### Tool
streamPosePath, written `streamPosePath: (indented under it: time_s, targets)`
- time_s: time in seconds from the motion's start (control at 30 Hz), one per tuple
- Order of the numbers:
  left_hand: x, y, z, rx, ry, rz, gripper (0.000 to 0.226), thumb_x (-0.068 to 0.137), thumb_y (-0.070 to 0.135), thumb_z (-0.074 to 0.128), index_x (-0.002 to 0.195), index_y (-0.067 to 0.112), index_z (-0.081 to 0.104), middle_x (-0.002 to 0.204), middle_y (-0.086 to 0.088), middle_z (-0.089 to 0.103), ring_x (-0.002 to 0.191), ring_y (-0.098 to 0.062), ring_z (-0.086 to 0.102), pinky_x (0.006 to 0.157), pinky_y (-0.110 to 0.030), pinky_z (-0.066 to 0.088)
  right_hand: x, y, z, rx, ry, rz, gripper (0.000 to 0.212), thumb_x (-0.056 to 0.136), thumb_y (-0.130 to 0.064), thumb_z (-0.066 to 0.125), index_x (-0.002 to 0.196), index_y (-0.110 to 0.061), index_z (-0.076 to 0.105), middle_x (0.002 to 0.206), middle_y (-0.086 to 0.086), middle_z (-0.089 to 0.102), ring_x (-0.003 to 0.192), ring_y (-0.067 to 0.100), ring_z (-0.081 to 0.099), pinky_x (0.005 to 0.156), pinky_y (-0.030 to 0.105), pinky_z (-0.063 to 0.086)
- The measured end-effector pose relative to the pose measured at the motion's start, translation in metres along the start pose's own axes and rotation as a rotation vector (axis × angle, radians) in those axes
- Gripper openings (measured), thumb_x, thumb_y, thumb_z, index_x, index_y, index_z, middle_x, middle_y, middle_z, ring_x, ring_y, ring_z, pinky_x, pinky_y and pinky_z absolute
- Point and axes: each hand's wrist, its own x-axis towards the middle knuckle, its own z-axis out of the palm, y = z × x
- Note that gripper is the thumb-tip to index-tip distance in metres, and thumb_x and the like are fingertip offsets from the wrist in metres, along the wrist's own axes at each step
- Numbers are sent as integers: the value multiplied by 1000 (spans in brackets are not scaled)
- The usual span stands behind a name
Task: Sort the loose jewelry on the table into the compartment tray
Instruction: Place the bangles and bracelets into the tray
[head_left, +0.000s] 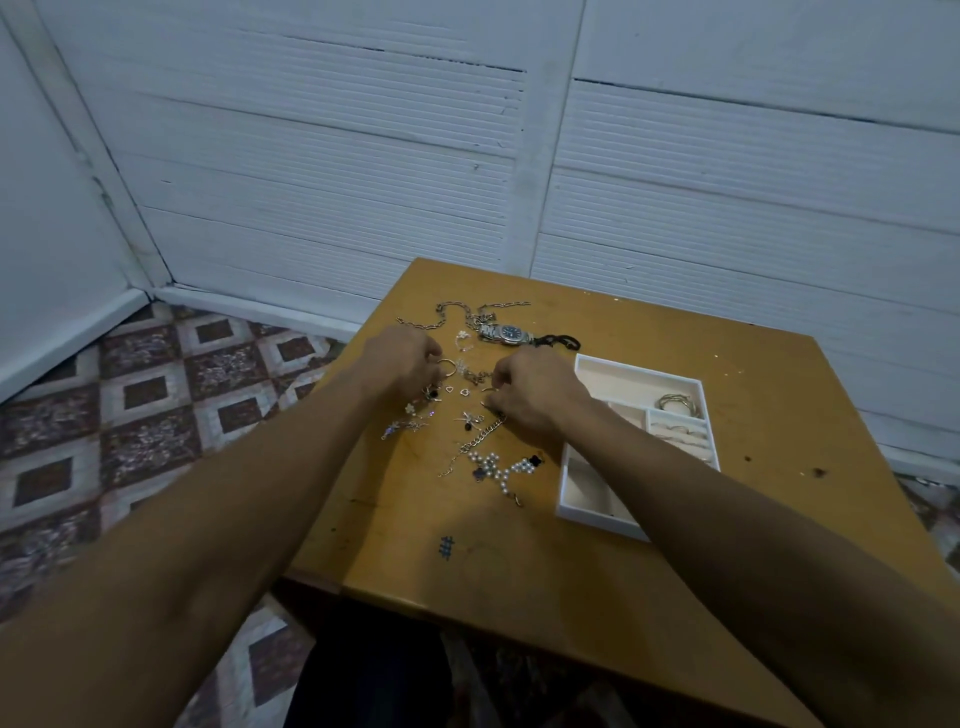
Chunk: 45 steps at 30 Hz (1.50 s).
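Both hands are working the scattered silver jewelry (467, 395) mid-desk: my left hand (402, 361) is pinching a thin silver hoop (448, 367), my right hand (535, 392) curling over small pieces, grip unclear. Next I'm carrying picks to the white compartment tray (582, 506) near the desk's right edge.

The fingertips of the left hand (402, 358) and right hand (530, 397) are curled under and cannot be seen. Part of the tray (597, 517) is covered by the right arm. The small charms (449, 389) cannot be told apart.
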Motion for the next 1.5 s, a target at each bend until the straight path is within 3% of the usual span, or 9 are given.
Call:
streamPosePath:
  time_s: [0.27,0.53,0.7,0.9,1.07,1.23,1.37,1.5]
  targets:
    - [10,-6,2,122,-15,50,39,91,51,54,123,32,62,127,-2,62,119,-23,50,98,-44,44,6,-2,2,-61,-47,18,33,87,-42,66,113,-22,67,123,5,61,118,26,49,97,42,46]
    - [18,-4,3,97,-35,21,32,88,45,61,118,33,62,127,-5,53,123,-26,42,103,-48,36,15,-3,4,-55,-99,34,26,86,-36,69,106,-21,66,120,5,62,116,27,50,97,44,46]
    - [20,2,3,108,-56,24,34,91,39,58,125,39,57,132,-7,49,127,-28,37,105,-50,31,20,-3,5,-57,-145,22,27,87,-34,67,112,-24,63,122,4,60,119,27,48,99,44,44]
    - [22,3,-1,82,-82,12,31,89,38,63,119,32,58,129,-5,49,126,-27,37,106,-49,30,20,-3,5,-12,-146,15,9,83,-28,72,89,-30,65,106,-3,66,112,23,52,95,41,47]
    - [21,4,1,-41,-22,14,23,86,33,68,103,28,55,110,3,60,114,-20,45,97,-43,31,16,-4,3,13,-116,-5,12,83,-23,72,77,-29,64,91,-6,67,102,20,57,90,40,48]
    - [18,0,-2,-340,30,-41,11,84,19,70,83,24,59,88,6,66,88,-15,60,84,-35,48,17,-5,-2,95,-43,-14,7,86,-14,67,88,-19,71,94,2,70,93,21,63,84,35,50]
    - [12,-6,-18,-533,135,-59,6,84,13,72,85,14,66,83,2,65,72,-2,58,60,-16,41,20,-6,-11,161,-25,-29,10,87,-13,68,94,-12,74,98,5,70,91,20,63,77,30,49]
    - [4,-11,-36,-651,142,-66,6,82,14,74,85,12,70,79,0,69,70,-9,66,62,-16,47,21,-2,-15,228,-16,8,13,84,-17,72,95,-12,76,95,5,72,88,19,64,72,25,46]
